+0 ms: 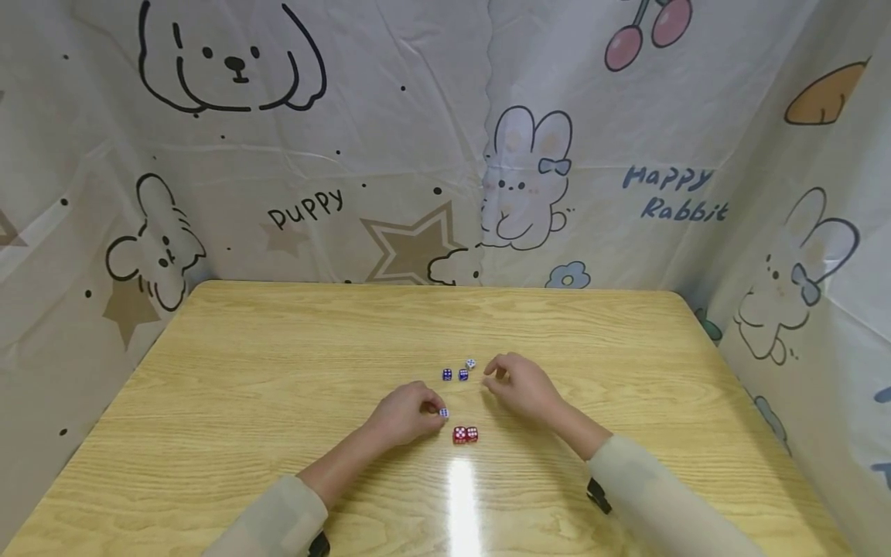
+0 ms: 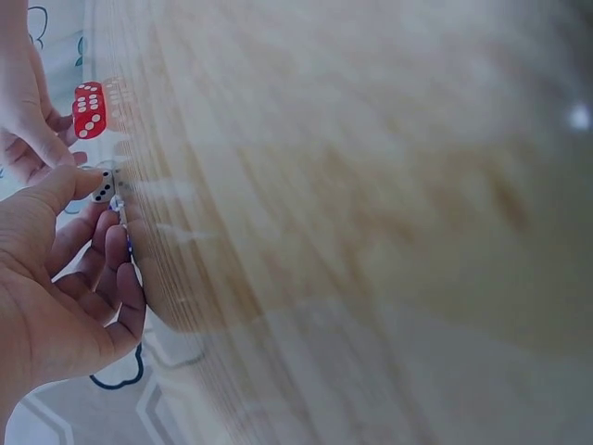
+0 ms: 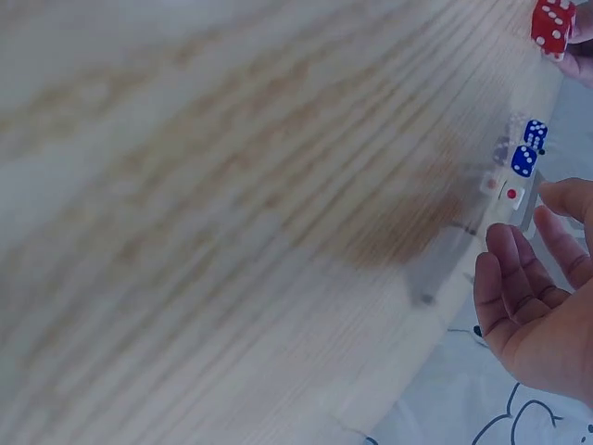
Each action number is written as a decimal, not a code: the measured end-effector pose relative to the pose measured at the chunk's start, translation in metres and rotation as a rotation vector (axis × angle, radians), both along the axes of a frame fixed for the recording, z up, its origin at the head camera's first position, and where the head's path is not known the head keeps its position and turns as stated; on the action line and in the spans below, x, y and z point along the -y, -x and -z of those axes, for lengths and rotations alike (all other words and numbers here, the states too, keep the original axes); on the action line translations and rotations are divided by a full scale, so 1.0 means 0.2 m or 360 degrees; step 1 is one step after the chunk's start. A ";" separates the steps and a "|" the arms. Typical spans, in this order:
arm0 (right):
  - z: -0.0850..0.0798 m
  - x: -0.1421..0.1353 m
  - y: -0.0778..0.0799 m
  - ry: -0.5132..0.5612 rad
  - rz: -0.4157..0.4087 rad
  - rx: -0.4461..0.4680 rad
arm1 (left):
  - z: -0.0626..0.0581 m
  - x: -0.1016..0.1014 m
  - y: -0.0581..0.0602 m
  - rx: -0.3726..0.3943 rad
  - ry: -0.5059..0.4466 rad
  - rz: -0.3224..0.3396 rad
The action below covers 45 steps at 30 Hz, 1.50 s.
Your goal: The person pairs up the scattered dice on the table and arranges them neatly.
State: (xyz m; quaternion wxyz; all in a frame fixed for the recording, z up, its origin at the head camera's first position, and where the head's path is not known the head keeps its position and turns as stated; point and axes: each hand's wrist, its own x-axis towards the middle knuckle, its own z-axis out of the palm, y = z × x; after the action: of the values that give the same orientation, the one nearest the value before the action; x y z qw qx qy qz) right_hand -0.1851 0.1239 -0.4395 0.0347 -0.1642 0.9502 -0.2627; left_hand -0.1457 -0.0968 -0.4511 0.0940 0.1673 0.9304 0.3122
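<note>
Between thumb and fingers, my left hand (image 1: 405,415) pinches a white die (image 1: 444,413) at the middle of the table. The left wrist view shows black pips on that same white die (image 2: 104,188). My right hand (image 1: 527,387) has loosely bent fingers with nothing between them. It is just right of a second white die (image 1: 471,363), which shows a red pip in the right wrist view. Two blue dice, a left one (image 1: 447,374) and a right one (image 1: 463,374), lie close to that die. Nearer me, two red dice (image 1: 459,435) sit side by side, touching.
The wood-grain table (image 1: 278,340) has a bright light reflection near its front. A printed curtain (image 1: 404,155) with cartoon animals hangs behind the table and along both sides.
</note>
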 end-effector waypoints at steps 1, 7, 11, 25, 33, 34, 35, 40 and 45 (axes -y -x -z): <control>0.00 0.00 0.01 -0.0003 0.0005 0.0002 | 0.00 0.00 0.00 -0.0002 -0.0001 0.0001; 0.01 0.01 0.06 0.0014 0.0017 -0.0001 | 0.00 0.00 0.00 0.0010 -0.0009 -0.0007; 0.02 0.02 0.10 0.0009 0.0017 -0.0013 | 0.00 0.00 0.00 0.0014 -0.0004 -0.0012; 0.03 0.06 0.16 0.0002 0.0000 0.0068 | 0.01 0.00 0.01 0.0018 -0.0005 0.0001; 0.02 0.07 0.17 -0.0016 -0.0021 0.0082 | 0.01 0.00 0.01 0.0003 -0.0007 0.0010; 0.02 0.07 0.17 -0.0013 -0.0022 0.0085 | 0.01 0.00 0.01 -0.0001 -0.0008 0.0015; 0.02 0.07 0.17 -0.0012 -0.0025 0.0090 | 0.01 0.00 0.01 0.0000 -0.0008 0.0014; 0.03 0.09 0.18 -0.0041 -0.0066 0.0093 | 0.01 0.00 0.01 0.0019 -0.0008 0.0008; 0.03 0.10 0.18 -0.0084 -0.0081 0.0088 | 0.01 0.00 0.01 0.0033 -0.0018 0.0011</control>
State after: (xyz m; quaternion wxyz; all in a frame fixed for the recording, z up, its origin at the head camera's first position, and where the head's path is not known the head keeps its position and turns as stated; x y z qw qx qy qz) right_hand -0.2216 0.1045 -0.4448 0.0721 -0.1801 0.9509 -0.2411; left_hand -0.1487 -0.0969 -0.4533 0.1038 0.1676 0.9271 0.3187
